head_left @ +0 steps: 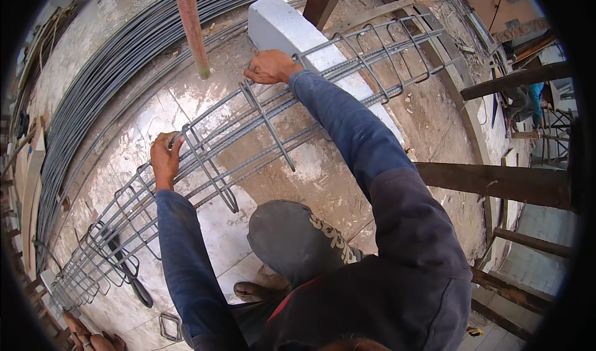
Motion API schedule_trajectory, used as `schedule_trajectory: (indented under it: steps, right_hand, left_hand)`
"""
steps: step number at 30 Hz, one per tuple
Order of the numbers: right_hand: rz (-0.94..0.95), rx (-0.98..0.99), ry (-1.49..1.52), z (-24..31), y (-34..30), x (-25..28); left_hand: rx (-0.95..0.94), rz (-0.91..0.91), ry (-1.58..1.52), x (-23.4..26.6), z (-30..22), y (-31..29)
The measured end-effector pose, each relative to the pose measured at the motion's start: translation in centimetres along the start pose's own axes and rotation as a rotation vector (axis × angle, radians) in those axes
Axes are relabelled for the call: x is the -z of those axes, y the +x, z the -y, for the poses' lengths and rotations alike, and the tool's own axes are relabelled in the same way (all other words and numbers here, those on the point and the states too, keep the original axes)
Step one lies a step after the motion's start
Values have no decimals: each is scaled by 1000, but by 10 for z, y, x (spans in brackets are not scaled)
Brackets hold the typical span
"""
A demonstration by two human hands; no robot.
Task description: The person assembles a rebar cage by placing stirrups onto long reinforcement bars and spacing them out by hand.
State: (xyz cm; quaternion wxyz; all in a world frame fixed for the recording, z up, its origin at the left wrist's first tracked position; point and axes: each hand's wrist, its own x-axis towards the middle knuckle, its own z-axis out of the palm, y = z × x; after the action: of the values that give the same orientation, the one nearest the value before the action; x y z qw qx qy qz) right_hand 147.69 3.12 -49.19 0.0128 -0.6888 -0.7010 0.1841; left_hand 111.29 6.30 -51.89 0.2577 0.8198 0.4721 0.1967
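Observation:
A long rebar cage (pixel 230 143) of ribbed bars and bent stirrups runs diagonally from lower left to upper right in front of me. My left hand (pixel 166 162) is closed around its upper bar, beside a rectangular stirrup (pixel 211 174). Farther right, my right hand (pixel 271 67) has its fingers curled at the top corner of another stirrup (pixel 270 127), which hangs tilted across the bars. The right fingertips partly hide the contact there. Under the cage's right part lies a pale, block-like beam (pixel 298 34).
Long loose steel rods (pixel 118 78) curve along the far left side. A reddish post (pixel 191 28) stands beyond the cage. Wooden beams (pixel 496 183) jut in from the right. A dark-handled tool (pixel 141 291) and a loose stirrup (pixel 169 326) lie lower left. Another person (pixel 534 99) is far right.

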Motion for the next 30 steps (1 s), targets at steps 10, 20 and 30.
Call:
schedule_trajectory:
  steps: [10, 20, 30]
  right_hand:
    - [-130, 173, -10, -4, 13, -18]
    - [-280, 190, -196, 56, 27, 24]
    - [-370, 573, -227, 328, 25, 23]
  left_hand:
    - [-345, 27, 559, 102, -5, -57]
    - [267, -438, 264, 189, 81, -330]
    - [835, -1088, -405, 201, 301, -399]
